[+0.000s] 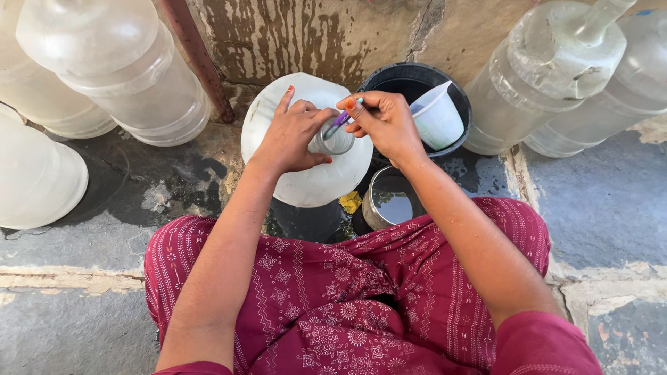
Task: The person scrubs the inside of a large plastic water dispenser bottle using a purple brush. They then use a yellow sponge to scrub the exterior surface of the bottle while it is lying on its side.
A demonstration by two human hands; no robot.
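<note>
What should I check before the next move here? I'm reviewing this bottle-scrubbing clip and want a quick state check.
1. Left hand grips the neck of the big clear bottle: ok.
2. Right hand holds the purple-handled brush, its tip in the bottle mouth: ok.
3. Bottle upright and steady: cannot tell; it looks tilted toward the wall.
4. White jug sits inside the black bucket: ok.
5. Steel pot holds water: ok.
6. Bottle's inside clean: cannot tell.
</note>
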